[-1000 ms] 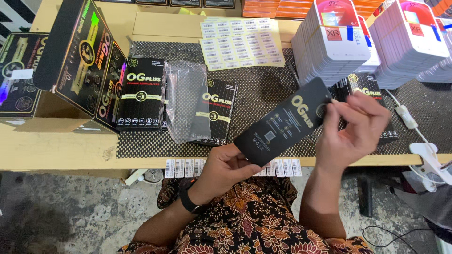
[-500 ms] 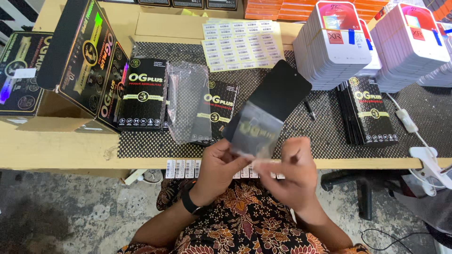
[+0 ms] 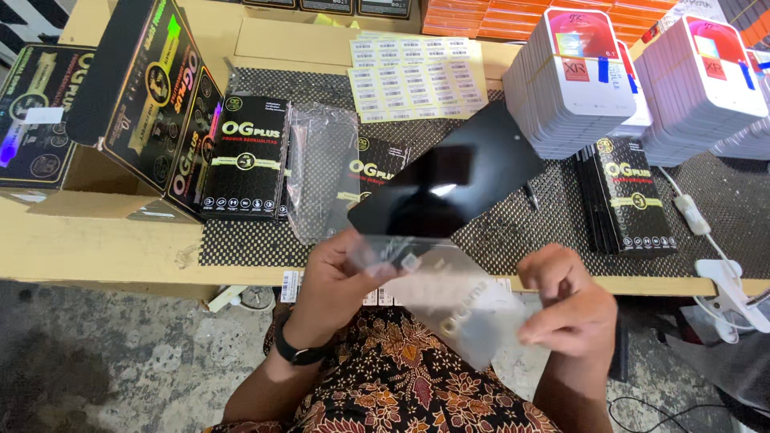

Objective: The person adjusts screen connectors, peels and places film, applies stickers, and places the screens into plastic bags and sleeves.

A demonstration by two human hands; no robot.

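— Over the front edge of the counter (image 3: 120, 248), what do the hands hold in the head view?

— Left hand (image 3: 333, 281) is clamped on the lower end of a flat, glossy black rectangular pack (image 3: 449, 180), thumb on top, fingers underneath. That pack tilts up and away to the right, above the black mesh mat (image 3: 553, 232).

— And the other hand?

— Right hand (image 3: 569, 309) is closed in a pinch on the edge of a clear plastic sleeve (image 3: 453, 301). One end of the sleeve sits at the black pack's lower end by the left hand; the rest hangs toward the person's lap. The two hands are apart, with the sleeve between them.

— What lies around them?

— On the mat, left of the pack, stands a pile of black printed boxes (image 3: 245, 156), then a stack of clear empty sleeves (image 3: 321, 168), then another black box (image 3: 377, 164) partly behind the held pack. Right of it is a second pile of black boxes (image 3: 630, 196). Behind those rise tall stacks of white packs (image 3: 573, 80). A yellow sheet of white stickers (image 3: 413, 76) lies at the back. A large open black carton (image 3: 148, 96) leans at the left.
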